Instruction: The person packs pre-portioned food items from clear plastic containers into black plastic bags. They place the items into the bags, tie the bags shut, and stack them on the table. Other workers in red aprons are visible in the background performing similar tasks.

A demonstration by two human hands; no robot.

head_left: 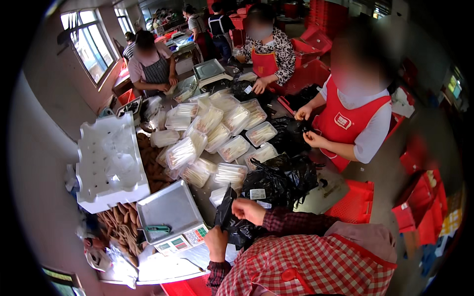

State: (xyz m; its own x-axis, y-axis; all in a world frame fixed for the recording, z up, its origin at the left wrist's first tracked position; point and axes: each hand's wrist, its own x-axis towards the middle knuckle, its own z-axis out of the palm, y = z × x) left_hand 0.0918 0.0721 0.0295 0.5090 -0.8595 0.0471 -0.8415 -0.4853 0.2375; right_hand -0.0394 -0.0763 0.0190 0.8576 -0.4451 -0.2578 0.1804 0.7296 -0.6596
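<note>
Noted checked apron (301, 264) nearest cam, btm ctr-R. Found black bag (225, 206) lower ctr, clamped in fingers of L hand (216, 243). Can't tell if pinched by curled fingers of R hand (251, 211) alongside.

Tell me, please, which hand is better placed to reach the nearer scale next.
Probably the left hand: though gripping black plastic, it is beside the nearer scale; the right hand is farther away.

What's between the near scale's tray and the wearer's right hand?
In the head view, going from the scale to the right hand: a strip of tabletop, then the black plastic bag.
</note>
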